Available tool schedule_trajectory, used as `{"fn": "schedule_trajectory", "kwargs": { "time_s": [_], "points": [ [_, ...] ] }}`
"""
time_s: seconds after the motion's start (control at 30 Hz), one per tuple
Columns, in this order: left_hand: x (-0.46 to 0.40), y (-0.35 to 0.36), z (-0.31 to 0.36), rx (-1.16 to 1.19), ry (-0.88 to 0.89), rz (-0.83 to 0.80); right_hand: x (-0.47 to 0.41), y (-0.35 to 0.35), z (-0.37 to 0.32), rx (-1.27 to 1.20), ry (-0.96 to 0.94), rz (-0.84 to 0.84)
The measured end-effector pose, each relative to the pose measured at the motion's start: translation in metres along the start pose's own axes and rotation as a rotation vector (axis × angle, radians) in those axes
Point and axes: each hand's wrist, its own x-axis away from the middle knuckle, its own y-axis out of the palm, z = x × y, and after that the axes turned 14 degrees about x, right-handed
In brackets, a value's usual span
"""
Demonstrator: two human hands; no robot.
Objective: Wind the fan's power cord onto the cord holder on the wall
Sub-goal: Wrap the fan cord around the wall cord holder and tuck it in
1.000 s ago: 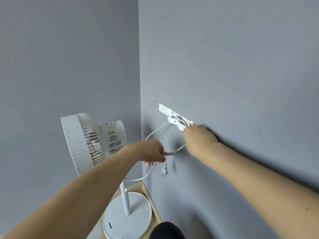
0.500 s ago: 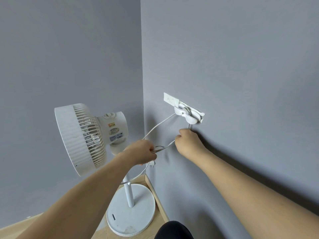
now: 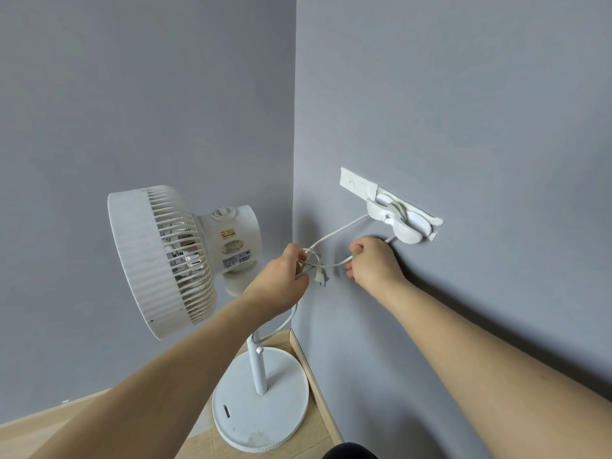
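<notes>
A white cord holder (image 3: 399,221) is taped to the grey right wall, with several turns of the white power cord (image 3: 337,231) wound around it. One strand runs from the holder down to my left hand (image 3: 284,281), which pinches a small loop of cord; the plug (image 3: 321,279) dangles just right of it. My right hand (image 3: 372,263), just below the holder, grips the strand that runs between my left hand and the holder's underside. The white pedestal fan (image 3: 172,260) stands at the left in the corner.
The fan's round base (image 3: 261,402) sits on a pale wooden floor beside a wooden skirting strip (image 3: 311,369) along the right wall. Two grey walls meet in a corner behind the fan. Something dark (image 3: 351,452) shows at the bottom edge.
My right hand has dropped from the holder to just below it and taken the loose strand. My left hand has gathered a loop, and the plug hangs beside it again.
</notes>
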Motion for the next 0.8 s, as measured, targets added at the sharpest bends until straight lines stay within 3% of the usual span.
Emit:
{"fn": "schedule_trajectory", "kwargs": {
  "time_s": [0.13,0.27,0.37,0.57,0.8],
  "points": [
    [-0.002,-0.002,-0.005,-0.032,0.047,0.031,-0.003,0.002,-0.005,0.006,-0.02,0.028],
    [-0.002,-0.001,-0.013,-0.203,0.193,0.181,-0.001,0.003,-0.006,0.091,-0.051,0.083],
    [-0.004,0.001,-0.012,-0.097,0.198,0.16,-0.003,0.003,-0.006,0.08,-0.046,0.075],
    [-0.008,0.009,-0.011,-0.029,-0.079,0.069,-0.002,0.003,-0.005,0.075,-0.07,0.055],
    [-0.011,0.019,-0.006,0.437,-0.269,0.123,0.004,0.009,0.001,0.302,-0.138,0.12]
  ]
}}
